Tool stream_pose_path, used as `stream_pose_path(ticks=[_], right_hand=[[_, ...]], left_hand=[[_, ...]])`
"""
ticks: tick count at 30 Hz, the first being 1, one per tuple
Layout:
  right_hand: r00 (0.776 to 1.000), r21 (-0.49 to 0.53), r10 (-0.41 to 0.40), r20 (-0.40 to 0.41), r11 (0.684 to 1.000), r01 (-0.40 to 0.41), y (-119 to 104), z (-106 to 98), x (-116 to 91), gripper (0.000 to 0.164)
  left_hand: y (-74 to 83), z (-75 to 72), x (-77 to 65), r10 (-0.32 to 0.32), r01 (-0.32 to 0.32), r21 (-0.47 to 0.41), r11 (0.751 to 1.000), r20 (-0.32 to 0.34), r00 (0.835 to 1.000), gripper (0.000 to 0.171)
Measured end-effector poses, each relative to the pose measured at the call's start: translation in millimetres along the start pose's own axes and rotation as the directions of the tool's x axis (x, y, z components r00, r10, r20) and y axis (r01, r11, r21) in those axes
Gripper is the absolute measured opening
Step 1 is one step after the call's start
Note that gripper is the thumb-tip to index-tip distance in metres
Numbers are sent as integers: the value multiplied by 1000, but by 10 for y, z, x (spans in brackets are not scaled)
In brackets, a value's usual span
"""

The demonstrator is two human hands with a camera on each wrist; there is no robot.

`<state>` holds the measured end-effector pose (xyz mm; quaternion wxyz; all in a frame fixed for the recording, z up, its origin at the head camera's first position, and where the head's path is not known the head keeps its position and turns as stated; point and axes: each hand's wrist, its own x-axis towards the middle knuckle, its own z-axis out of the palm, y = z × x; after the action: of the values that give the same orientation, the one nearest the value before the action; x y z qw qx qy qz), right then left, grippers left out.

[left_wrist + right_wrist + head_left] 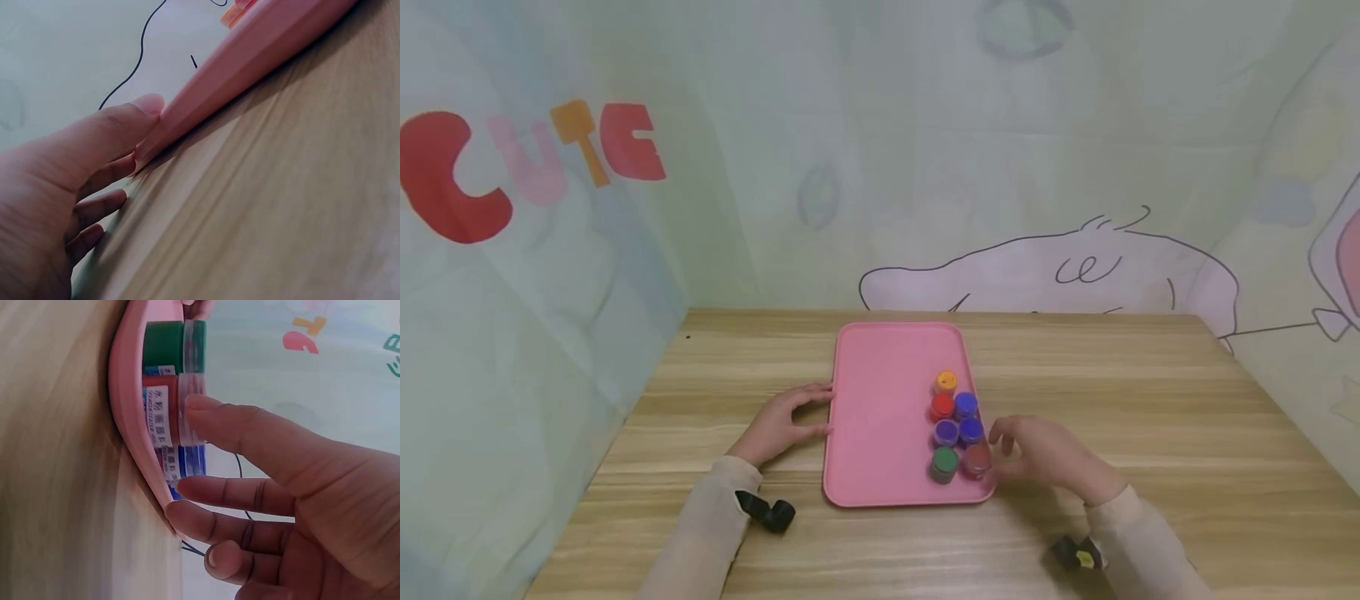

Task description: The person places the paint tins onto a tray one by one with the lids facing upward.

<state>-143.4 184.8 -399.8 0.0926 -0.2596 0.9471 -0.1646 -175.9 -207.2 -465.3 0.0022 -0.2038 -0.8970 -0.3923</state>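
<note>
A pink tray [887, 392] lies on the wooden table with several small paint jars along its right side. Among them are an orange jar [946, 382], a red jar [942, 407], a purple jar [946, 432], a green jar [944, 464] and a brownish-red jar [977, 461]. My left hand [782, 425] touches the tray's left edge with loosely spread fingers. At the near right corner is my right hand [1045, 454]. In the right wrist view its thumb lies against the clear lid of the brownish-red jar [165, 412], and its other fingers are relaxed near the tray rim.
Two blue jars, the upper blue jar [966, 405] and the lower blue jar [972, 430], stand by the tray's right rim. The wooden table [700, 400] reaches back to a printed cloth backdrop [820, 167]. Dark wrist devices sit at both sleeves.
</note>
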Motion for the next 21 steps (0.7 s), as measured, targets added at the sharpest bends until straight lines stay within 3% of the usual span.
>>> stream_pose_path(ticks=[9,21], right_hand=[[999,2,-34,-10,999,34,58,-36,31,31],[999,54,44,11,998,-44,143,-82,67,34]], left_hand=[[-35,-26,-10,-5,5,13,1000,-9,1000,54],[-57,-21,1,-1,1,7,1000,-13,1000,54]])
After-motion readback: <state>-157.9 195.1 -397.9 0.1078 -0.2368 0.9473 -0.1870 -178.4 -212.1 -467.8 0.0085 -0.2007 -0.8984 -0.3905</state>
